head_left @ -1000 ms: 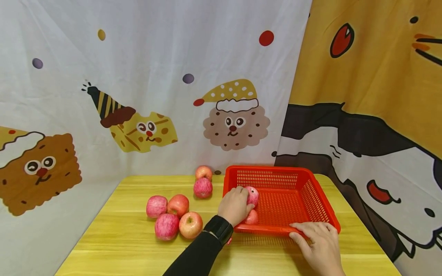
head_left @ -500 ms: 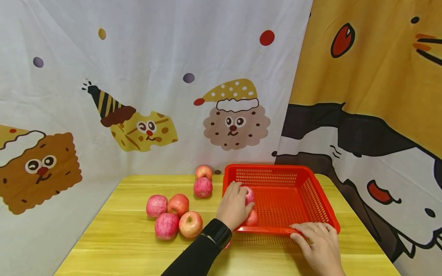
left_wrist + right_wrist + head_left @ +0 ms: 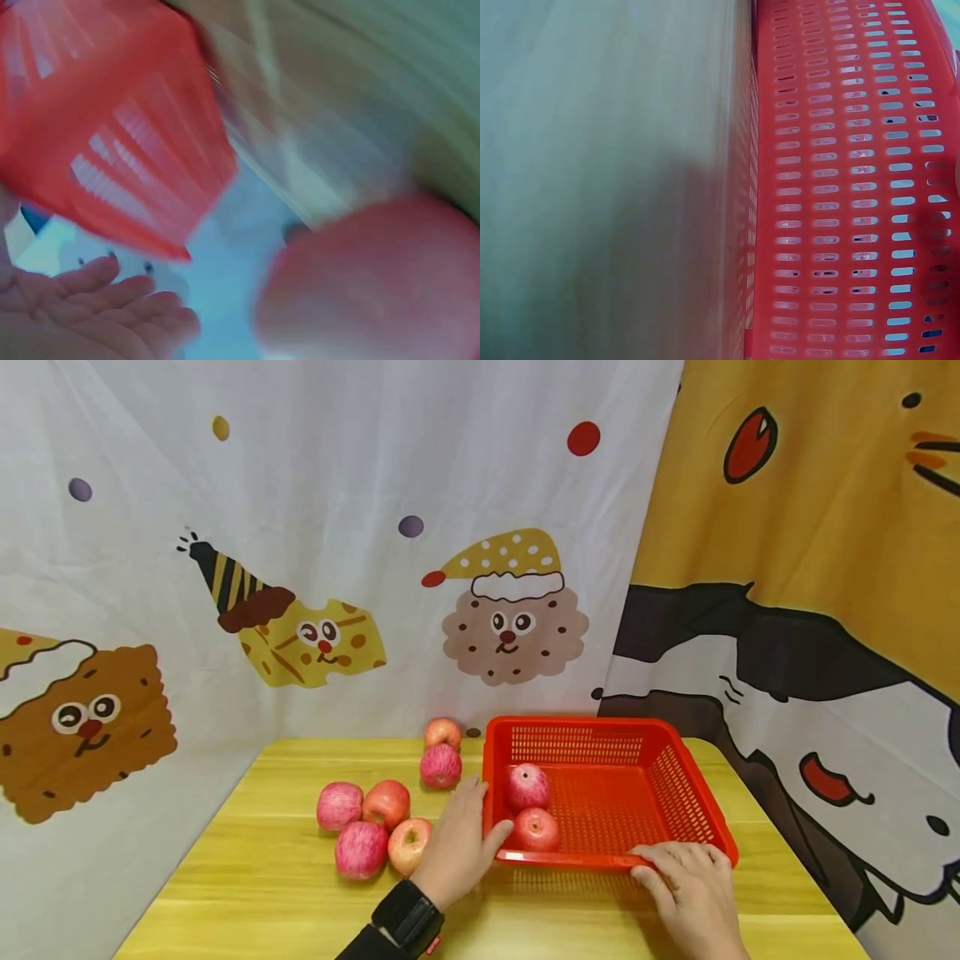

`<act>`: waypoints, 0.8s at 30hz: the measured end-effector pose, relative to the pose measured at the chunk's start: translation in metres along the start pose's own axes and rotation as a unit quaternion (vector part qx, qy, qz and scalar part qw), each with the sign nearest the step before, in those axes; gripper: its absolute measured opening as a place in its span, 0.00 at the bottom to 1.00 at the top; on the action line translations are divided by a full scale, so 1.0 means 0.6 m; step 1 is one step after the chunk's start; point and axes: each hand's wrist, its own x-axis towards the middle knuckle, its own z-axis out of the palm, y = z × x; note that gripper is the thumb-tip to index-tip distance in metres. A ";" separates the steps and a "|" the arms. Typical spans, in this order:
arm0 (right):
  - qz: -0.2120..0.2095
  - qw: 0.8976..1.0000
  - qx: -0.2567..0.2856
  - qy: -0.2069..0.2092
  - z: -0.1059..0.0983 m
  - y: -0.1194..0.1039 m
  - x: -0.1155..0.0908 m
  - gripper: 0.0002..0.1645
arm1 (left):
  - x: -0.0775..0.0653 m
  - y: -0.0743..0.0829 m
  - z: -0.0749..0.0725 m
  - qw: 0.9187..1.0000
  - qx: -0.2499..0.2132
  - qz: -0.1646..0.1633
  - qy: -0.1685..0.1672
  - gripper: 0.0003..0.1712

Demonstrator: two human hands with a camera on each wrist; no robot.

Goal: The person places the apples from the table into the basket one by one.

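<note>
A red slotted plastic basket [image 3: 615,797] stands at the right of the table. Two pink-red apples lie along its left side, a streaked apple [image 3: 528,787] behind and a smoother apple [image 3: 534,831] in front. My left hand [image 3: 456,850], empty, is just outside the basket's left rim; its fingers look extended in the left wrist view, where the hand [image 3: 112,315] is below the basket's slotted wall [image 3: 150,165]. My right hand [image 3: 693,889] holds the front rim near the right corner, thumb outside. In the right wrist view the slotted wall [image 3: 836,195] fills the right half.
Left of my left hand sit several apples in a cluster, the yellowish apple [image 3: 408,845] nearest. Two more, a pink apple [image 3: 441,766] and an orange-red apple [image 3: 443,733], sit behind, near the back edge. A printed curtain [image 3: 337,527] hangs behind the wooden table [image 3: 247,877].
My left hand has let go of the streaked apple inside the basket and moved out left over the rim. The right hand stays on the front rim.
</note>
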 end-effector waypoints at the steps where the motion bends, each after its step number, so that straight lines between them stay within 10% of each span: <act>1: -0.001 1.000 0.000 0.002 0.000 0.000 0.001 0.15 | -0.009 -0.009 -0.006 1.000 0.011 -0.009 -0.003 0.39; 9: 0.000 1.000 0.002 0.009 0.001 -0.001 0.003 0.15 | -0.061 -0.067 -0.030 0.991 0.109 -0.068 -0.040 0.38; 24: -0.016 0.999 0.005 0.036 0.001 -0.003 0.003 0.15 | -0.080 -0.100 -0.008 0.988 0.154 -0.014 -0.012 0.46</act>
